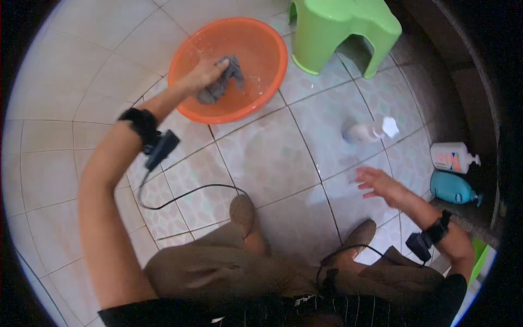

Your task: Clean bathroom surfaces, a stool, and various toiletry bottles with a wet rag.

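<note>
At the far left of the floor stands an orange basin with some water in it. My left hand reaches over its near rim and grips a wet-looking grey cloth, which hangs down inside the basin. My right hand is off to the right above the tiles, empty, its fingers apart and a little blurred. Closest to that hand is a pale bottle with a white top, standing on the floor and smeared in the picture.
A green plastic stool stands right of the basin. By the dark right wall are a white pump bottle and a teal pump bottle. Cables run from wrist straps on both arms. My feet rest on the tiled floor.
</note>
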`<state>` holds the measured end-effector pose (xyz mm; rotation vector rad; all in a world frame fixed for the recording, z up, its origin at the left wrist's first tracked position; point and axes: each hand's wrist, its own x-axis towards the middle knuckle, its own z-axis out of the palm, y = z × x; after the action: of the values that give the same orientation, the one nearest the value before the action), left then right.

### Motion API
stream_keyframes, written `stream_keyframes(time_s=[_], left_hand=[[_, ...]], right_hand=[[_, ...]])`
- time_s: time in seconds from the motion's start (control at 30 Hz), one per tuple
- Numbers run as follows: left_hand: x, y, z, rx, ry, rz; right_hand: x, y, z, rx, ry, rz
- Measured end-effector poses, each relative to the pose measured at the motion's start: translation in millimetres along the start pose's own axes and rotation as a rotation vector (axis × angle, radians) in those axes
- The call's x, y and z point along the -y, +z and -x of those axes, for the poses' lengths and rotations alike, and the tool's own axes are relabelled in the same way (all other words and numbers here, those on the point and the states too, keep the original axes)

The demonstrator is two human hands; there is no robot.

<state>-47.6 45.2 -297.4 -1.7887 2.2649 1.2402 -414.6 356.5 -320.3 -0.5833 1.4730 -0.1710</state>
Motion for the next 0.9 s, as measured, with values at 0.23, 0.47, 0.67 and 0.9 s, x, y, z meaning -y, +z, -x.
stream_keyframes(time_s=[0.23,0.47,0.67,0.9], left_hand=[[46.1,85.8,-29.1,-0.091,0.574,-0.805],[104.9,70.8,-43.7,-0.145,0.185,-0.341],[124.9,77.4,-37.8,-0.303,0.448,-0.344],[89.4,71.6,-35.8,-0.343,0.001,-0.222]], right_hand=[[120.6,74.5,-55.4,-0.014,-0.668,0.417],[239.8,160.4,-142.0,-0.052,-0.897,-0.319],[269.8,153.5,-204.4,0.159,-0.455,-0.890],[264.4,165.4,-210.3,0.155,-0.434,-0.962]])
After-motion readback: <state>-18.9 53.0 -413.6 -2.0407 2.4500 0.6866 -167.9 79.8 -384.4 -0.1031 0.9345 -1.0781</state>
